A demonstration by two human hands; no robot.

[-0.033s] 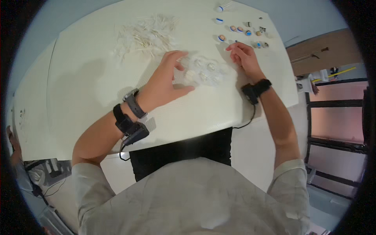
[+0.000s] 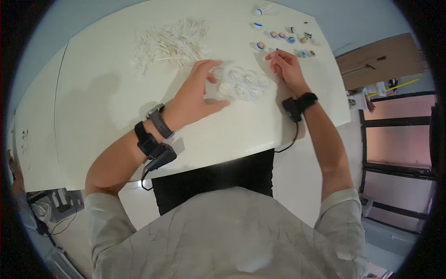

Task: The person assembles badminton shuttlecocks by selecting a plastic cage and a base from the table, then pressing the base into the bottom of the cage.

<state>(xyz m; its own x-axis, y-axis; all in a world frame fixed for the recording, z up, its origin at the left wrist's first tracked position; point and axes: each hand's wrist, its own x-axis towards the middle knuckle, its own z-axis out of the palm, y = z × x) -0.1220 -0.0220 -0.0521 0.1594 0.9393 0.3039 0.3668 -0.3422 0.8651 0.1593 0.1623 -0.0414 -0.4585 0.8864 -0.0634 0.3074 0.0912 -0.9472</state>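
My left hand (image 2: pixel 197 95) is open, its thumb and fingers spread in a wide curve at the left side of a cluster of white, see-through, rounded pieces (image 2: pixel 245 83). Whether the fingertips touch the cluster I cannot tell. To the right of the cluster, my right hand (image 2: pixel 285 67) is held with its fingers curled in. Anything between those fingers is hidden. A tiny dark piece (image 2: pixel 278 49) shows just beyond the right fingertips. Farther back, a round cap with a blue band and an orange-brown top (image 2: pixel 260 46) lies on the table.
A loose heap of thin white feathers (image 2: pixel 174 39) lies at the back left of the white table (image 2: pixel 102 121). Several small round caps, including a blue-topped one (image 2: pixel 291 40), are scattered at the back right. A shuttlecock (image 2: pixel 262 10) lies at the far edge. A cable (image 2: pixel 296 135) hangs from my right wrist.
The whole view has shifted slightly, with the table contents appearing a little farther left. Both hands keep nearly the same pose and place beside the cluster.
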